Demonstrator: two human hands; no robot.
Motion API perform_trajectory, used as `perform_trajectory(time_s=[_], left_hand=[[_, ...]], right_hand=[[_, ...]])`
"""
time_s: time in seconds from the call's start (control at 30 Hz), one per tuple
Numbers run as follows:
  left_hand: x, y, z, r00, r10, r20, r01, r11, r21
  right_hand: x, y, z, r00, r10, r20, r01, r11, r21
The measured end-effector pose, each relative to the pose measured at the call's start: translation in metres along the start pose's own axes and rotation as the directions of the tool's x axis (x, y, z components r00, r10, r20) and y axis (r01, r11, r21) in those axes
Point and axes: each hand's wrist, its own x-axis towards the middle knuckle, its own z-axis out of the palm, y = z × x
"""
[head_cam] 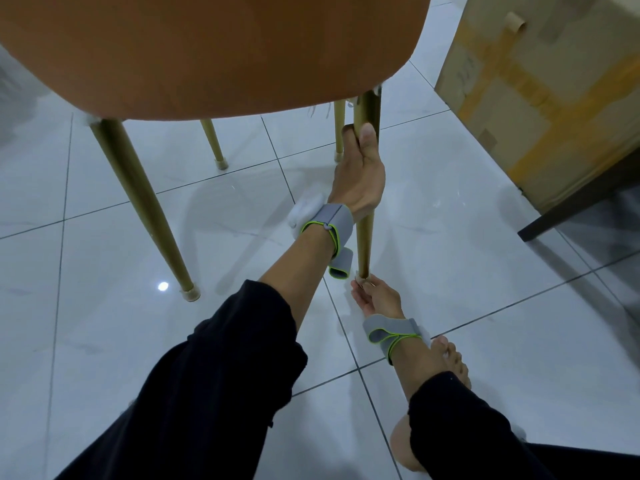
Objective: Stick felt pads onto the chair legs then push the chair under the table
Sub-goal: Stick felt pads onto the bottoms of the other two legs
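Gripping the near gold chair leg [365,237] high with my left hand [360,174] closed around it steadies the chair [207,53], so my right hand [375,299], fingertips pinched at its foot, can press the felt pad [360,279] on there.

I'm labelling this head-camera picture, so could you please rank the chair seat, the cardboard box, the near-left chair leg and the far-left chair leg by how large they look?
1. chair seat, though closest to the camera
2. cardboard box, partly cut off
3. near-left chair leg
4. far-left chair leg, farther away, so true size is unsure
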Motion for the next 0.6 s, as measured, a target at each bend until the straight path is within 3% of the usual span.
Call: perform_trajectory(time_s=[0.13, 0.23, 0.3, 0.37, 0.5, 0.6], left_hand=[[-0.006, -0.009, 0.001, 1.0, -0.006, 0.028, 0.005, 1.0, 0.023], [-0.013, -0.016, 0.001, 0.999, 0.009, 0.035, -0.01, 1.0, 0.028], [-0.02, -0.022, 0.001, 0.999, 0.021, 0.045, -0.023, 0.999, 0.028], [-0.028, -0.03, 0.001, 0.998, 0.038, 0.052, -0.04, 0.999, 0.023], [-0.037, -0.044, 0.004, 0.997, 0.058, 0.059, -0.057, 0.998, -0.009], [-0.045, -0.053, 0.005, 0.994, 0.077, 0.077, -0.077, 0.997, 0.003]], right_hand=[[0.0, -0.009, -0.001, 1.0, 0.013, 0.019, -0.007, 0.955, -0.297], [-0.006, -0.028, 0.01, 0.936, -0.334, 0.109, 0.336, 0.758, -0.559], [-0.015, -0.048, 0.022, 0.837, -0.49, 0.243, 0.539, 0.662, -0.52], [-0.022, -0.063, 0.029, 0.788, -0.504, 0.352, 0.615, 0.622, -0.485], [-0.028, -0.064, 0.023, 0.777, -0.414, 0.474, 0.625, 0.595, -0.505], [-0.024, -0.057, 0.016, 0.784, -0.402, 0.473, 0.617, 0.59, -0.52]])
